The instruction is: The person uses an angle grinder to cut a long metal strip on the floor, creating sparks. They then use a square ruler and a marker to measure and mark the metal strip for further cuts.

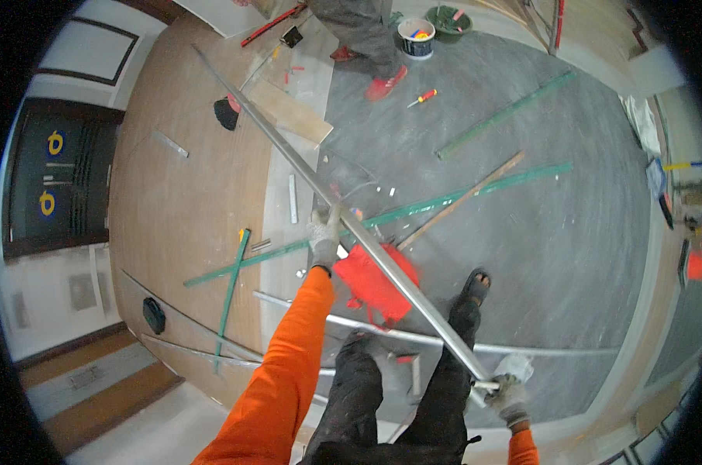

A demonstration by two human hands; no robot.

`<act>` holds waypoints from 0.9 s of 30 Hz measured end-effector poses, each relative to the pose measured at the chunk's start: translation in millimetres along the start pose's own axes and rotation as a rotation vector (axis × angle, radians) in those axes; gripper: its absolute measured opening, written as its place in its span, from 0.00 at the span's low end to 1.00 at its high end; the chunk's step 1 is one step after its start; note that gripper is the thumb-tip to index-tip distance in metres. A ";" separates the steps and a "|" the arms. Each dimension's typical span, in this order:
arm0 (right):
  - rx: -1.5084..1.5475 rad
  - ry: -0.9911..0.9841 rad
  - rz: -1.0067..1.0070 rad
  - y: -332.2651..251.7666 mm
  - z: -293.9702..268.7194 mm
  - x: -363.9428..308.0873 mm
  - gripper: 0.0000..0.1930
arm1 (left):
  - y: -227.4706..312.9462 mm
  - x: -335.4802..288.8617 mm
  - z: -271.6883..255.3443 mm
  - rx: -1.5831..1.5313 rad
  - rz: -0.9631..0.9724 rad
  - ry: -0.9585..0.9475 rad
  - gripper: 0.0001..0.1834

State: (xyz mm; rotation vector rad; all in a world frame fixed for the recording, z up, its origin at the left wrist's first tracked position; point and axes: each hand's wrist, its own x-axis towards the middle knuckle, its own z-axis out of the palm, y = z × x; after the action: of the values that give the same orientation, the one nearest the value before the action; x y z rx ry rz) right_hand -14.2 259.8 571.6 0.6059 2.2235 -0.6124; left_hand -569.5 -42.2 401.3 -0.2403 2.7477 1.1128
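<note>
A long silvery metal tube [289, 155] slants across the view from the far left down to my right side. My left hand [324, 234], in a grey-white work glove, is closed around it near its middle. At its near end, my gloved right hand [509, 398] is closed, with a small pale piece lying across the tube beside the fingers; what that piece is, I cannot make out. Under the tube, on the floor, lies a red bag or cloth [366, 280]. Close by it a green strip [413, 208] and a wooden stick [475, 194] cross.
More green strips [506, 116] and thin metal rails [545, 350] lie about the floor. A hammer-like tool [414, 373] rests between my feet. Ahead stands another person [358, 39] in red shoes, near a bucket [417, 46] and a screwdriver [423, 98]. A dark door [64, 178] is at left.
</note>
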 end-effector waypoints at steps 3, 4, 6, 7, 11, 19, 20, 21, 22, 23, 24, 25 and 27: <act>0.001 -0.034 -0.033 35.8 -17.3 32.4 0.24 | -8.9 11.0 6.2 0.037 -0.045 -0.364 0.27; 0.002 -0.087 0.025 41.4 -33.2 50.2 0.24 | -14.0 -0.3 15.4 0.168 0.004 -0.381 0.26; 0.023 -0.102 0.029 62.2 -50.3 78.1 0.25 | -10.0 -11.3 35.8 0.397 0.149 -0.379 0.24; -0.032 -0.121 0.029 72.5 -55.5 92.8 0.24 | -13.3 -10.8 41.8 0.416 0.136 -0.389 0.23; -0.125 -0.141 0.004 130.9 -50.8 157.6 0.23 | -32.8 -19.8 71.5 0.598 0.073 -0.380 0.21; -0.095 -0.165 0.084 184.6 -66.8 250.2 0.18 | -59.9 -51.7 130.4 0.721 -0.198 -0.607 0.25; -0.095 -0.150 0.056 187.9 -59.3 252.9 0.19 | -66.2 -56.1 136.9 0.677 -0.216 -0.637 0.26; -0.083 -0.128 -0.004 181.9 -52.8 261.1 0.19 | -79.3 -61.3 138.5 0.550 -0.145 -0.547 0.28; -0.132 -0.138 0.017 188.9 -51.2 253.9 0.19 | -58.7 -77.3 171.7 0.276 -0.185 -0.554 0.27; -0.173 -0.142 0.026 190.2 -49.3 247.4 0.18 | -27.3 -92.2 201.7 0.011 -0.220 -0.542 0.26; -0.206 -0.138 0.008 185.4 -48.5 248.6 0.17 | -11.5 -104.5 219.6 -0.320 -0.335 -0.515 0.25; -0.175 -0.129 0.049 191.9 -40.7 242.7 0.15 | 18.7 -117.5 244.4 -0.588 -0.415 -0.551 0.24; -0.104 -0.179 0.107 189.9 -41.2 242.8 0.13 | 82.8 -143.9 273.5 -1.021 -0.594 -0.621 0.25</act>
State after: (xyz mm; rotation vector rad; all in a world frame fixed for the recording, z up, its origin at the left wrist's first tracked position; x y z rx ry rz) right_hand -74.1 487.7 368.6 0.5889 2.0276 -0.4740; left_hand -421.2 220.3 294.2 -0.6316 1.2682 1.8475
